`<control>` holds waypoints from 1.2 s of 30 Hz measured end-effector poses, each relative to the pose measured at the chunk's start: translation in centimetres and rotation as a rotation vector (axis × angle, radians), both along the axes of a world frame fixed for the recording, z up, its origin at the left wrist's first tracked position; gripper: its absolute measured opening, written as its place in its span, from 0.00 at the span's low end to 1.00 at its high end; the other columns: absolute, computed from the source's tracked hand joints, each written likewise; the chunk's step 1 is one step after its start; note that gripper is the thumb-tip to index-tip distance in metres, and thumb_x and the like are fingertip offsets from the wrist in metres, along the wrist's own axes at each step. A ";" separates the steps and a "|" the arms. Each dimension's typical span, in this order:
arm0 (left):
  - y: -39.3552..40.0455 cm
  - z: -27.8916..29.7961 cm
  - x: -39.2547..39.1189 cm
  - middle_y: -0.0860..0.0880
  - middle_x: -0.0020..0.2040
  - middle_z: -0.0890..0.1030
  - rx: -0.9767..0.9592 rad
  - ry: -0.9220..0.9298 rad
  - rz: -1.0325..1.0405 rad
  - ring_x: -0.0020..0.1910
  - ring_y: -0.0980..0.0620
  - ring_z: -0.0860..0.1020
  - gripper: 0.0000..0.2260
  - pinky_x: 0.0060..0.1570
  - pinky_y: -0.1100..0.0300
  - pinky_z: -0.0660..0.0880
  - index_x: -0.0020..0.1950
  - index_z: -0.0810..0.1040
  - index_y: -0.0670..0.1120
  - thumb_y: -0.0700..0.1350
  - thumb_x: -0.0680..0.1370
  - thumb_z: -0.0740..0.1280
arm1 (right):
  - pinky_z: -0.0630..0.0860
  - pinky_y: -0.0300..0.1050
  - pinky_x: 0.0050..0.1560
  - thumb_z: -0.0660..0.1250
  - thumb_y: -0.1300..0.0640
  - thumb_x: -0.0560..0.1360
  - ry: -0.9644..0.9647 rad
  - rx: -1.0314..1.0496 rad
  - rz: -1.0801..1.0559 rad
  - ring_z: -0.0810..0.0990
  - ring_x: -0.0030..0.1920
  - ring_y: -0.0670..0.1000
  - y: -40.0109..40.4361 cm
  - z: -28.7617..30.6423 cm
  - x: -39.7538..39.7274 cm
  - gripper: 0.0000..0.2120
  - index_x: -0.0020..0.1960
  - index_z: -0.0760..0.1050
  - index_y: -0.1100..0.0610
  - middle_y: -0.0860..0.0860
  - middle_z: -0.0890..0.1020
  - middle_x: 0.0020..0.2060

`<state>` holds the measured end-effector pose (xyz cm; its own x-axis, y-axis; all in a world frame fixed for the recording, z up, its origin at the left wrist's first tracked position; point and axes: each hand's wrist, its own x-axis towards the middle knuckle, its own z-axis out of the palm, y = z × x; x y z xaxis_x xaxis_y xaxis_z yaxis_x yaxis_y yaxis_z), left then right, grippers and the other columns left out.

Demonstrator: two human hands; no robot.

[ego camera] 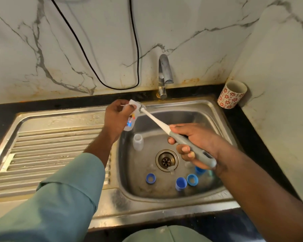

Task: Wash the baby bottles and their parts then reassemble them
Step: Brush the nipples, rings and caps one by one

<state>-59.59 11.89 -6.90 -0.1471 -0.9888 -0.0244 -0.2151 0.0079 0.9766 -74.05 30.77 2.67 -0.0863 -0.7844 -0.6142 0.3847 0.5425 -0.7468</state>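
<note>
We see a steel sink (208, 109) set in a black counter (262, 137), its ribbed drainboard (51, 145) along the left side and a round drain (166, 160) in the middle of the basin floor. A chrome tap (164, 75) stands at the back edge. A white cup with red flowers (232, 94) leans in the counter's back right corner. A black cable (101, 49) hangs in a loop down the marble wall (199, 23).

Worn on the head, looking forward and steeply down, close over the sink (208, 105); wall and tap (164, 75) beyond the fingers (183, 151).
</note>
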 end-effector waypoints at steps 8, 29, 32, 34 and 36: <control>1.8 -0.6 -0.6 0.52 0.42 0.81 0.064 0.018 0.014 0.40 0.55 0.79 0.08 0.32 0.70 0.74 0.54 0.82 0.44 0.46 0.78 0.69 | 0.63 0.34 0.16 0.60 0.55 0.82 -0.103 0.027 -0.044 0.66 0.21 0.43 -0.1 -1.3 0.5 0.09 0.52 0.73 0.61 0.54 0.74 0.36; 1.8 0.3 1.6 0.49 0.44 0.80 0.252 0.103 -0.035 0.45 0.49 0.80 0.04 0.46 0.48 0.81 0.47 0.80 0.51 0.49 0.79 0.68 | 0.62 0.32 0.16 0.57 0.54 0.83 -0.096 0.013 0.089 0.65 0.17 0.43 1.4 -0.1 -1.1 0.11 0.48 0.70 0.62 0.50 0.74 0.23; 1.5 0.1 2.1 0.49 0.43 0.81 0.228 0.102 0.023 0.44 0.49 0.80 0.05 0.43 0.53 0.80 0.49 0.81 0.49 0.49 0.79 0.68 | 0.64 0.33 0.16 0.59 0.53 0.82 -0.052 0.020 0.133 0.66 0.17 0.43 2.4 -0.1 -1.4 0.14 0.45 0.72 0.63 0.51 0.72 0.22; 1.4 0.0 2.2 0.49 0.43 0.81 0.218 0.100 0.054 0.42 0.50 0.80 0.04 0.41 0.56 0.80 0.48 0.81 0.50 0.49 0.79 0.69 | 0.65 0.33 0.16 0.59 0.53 0.81 -0.028 0.019 0.145 0.66 0.17 0.44 2.5 -0.2 -1.4 0.14 0.44 0.73 0.63 0.52 0.72 0.23; 1.8 0.0 1.8 0.48 0.44 0.81 0.233 0.057 -0.023 0.43 0.50 0.80 0.06 0.43 0.55 0.79 0.50 0.81 0.48 0.50 0.79 0.68 | 0.64 0.33 0.16 0.60 0.54 0.82 -0.024 0.012 0.103 0.66 0.18 0.44 2.0 -0.6 -1.1 0.12 0.47 0.73 0.63 0.53 0.74 0.26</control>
<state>-57.79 13.68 -6.88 -0.1773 -0.9538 -0.2425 -0.1622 -0.2147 0.9631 -75.19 32.76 2.03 0.0090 -0.7807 -0.6249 0.3445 0.5890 -0.7310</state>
